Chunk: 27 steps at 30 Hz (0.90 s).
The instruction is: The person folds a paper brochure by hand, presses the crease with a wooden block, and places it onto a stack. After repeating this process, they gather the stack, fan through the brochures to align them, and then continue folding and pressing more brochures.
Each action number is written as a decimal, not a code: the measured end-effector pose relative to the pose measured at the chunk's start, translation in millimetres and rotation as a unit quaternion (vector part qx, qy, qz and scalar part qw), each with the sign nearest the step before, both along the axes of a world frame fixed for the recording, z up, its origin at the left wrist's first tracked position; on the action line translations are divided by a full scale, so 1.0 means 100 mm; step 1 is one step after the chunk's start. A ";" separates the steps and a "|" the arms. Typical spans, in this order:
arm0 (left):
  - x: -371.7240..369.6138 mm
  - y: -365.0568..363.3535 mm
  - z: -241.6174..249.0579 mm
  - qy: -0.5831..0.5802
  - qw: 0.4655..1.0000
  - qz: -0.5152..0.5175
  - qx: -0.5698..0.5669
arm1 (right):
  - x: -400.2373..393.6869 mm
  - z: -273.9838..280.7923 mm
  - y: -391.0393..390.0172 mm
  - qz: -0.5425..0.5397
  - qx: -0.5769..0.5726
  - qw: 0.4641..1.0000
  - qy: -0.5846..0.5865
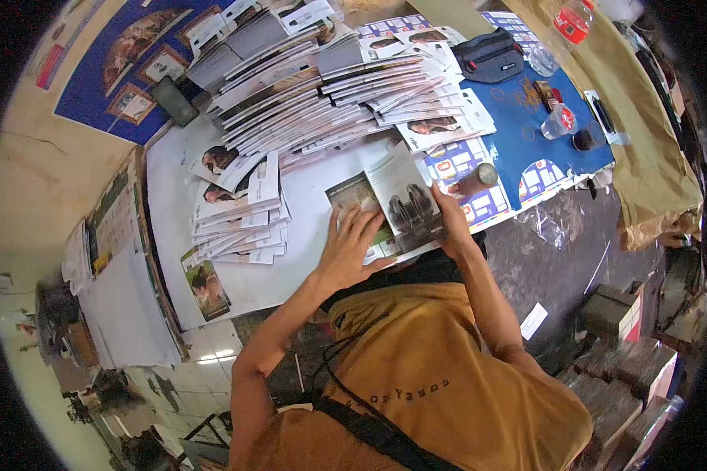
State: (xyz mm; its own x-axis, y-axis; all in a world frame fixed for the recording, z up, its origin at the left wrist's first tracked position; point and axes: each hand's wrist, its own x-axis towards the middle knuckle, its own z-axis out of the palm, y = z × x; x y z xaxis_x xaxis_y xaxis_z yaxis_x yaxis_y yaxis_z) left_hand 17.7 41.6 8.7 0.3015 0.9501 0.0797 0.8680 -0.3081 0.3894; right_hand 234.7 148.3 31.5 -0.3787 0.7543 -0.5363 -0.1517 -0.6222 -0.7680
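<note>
An open booklet (pixel 404 200) with dark photo pages lies at the front edge of the white table, below the big stacks. Spread over its left page is my left hand (pixel 352 245), fingers apart and flat. My right hand (pixel 450 224) closes on the booklet's right edge, with the thumb side against the page. A smaller pile of booklets (pixel 239 212) sits to the left, and one loose green-brown leaflet (pixel 206 284) lies below it. Behind the hands, long overlapping rows of folded booklets (pixel 291 106) fill the back of the table.
At the right are a grey pouch (pixel 489 56), a red-labelled bottle (pixel 573 25), plastic cups (pixel 558 122), rubber bands (pixel 526 97) and a small round-topped jar (pixel 485 175). A phone (pixel 174 100) stands at the left wall. Brown paper (pixel 660 149) hangs over the right side.
</note>
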 end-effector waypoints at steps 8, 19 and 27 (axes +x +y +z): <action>0.29 0.06 0.02 0.030 0.996 0.075 0.044 | 0.00 -0.16 -0.11 0.020 0.117 0.993 0.001; 0.10 -0.07 -0.07 -0.059 0.981 0.178 0.045 | -0.27 -0.09 -0.27 0.170 0.597 0.694 -0.365; -0.19 -0.41 -0.18 -0.022 0.977 0.203 0.054 | -0.55 -0.20 -0.48 0.218 0.617 0.621 -0.432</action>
